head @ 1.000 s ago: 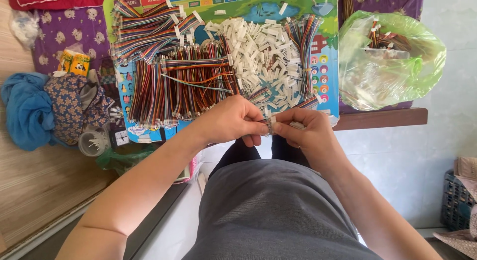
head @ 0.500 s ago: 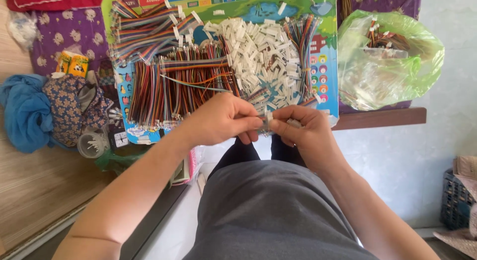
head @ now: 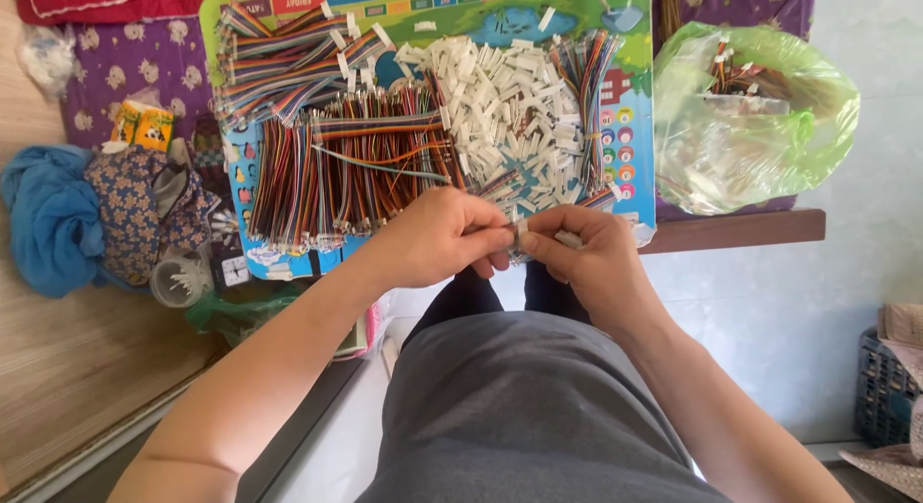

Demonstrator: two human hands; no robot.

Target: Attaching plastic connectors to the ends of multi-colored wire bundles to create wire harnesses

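Note:
My left hand (head: 444, 236) and my right hand (head: 582, 251) meet above my lap, fingertips pinched together on a small white connector with coloured wires (head: 520, 236). Just beyond them lies a colourful board (head: 636, 128) that carries bundles of multicoloured ribbon wires (head: 336, 166) on its left part. A heap of small white plastic connectors (head: 510, 99) fills its middle. More wire bundles (head: 591, 75) lie at its right. What exactly sits between my fingertips is mostly hidden by the fingers.
A green plastic bag (head: 755, 113) with more wired pieces sits at the right on a dark wooden ledge (head: 735, 231). Blue and patterned cloths (head: 91, 214), a small clear cup (head: 178, 280) and a yellow box (head: 141, 125) lie left. A dark basket (head: 880, 388) stands at the far right.
Both hands have stayed together at the board's near edge, with only small finger movements on the connector. Nothing on the board has moved.

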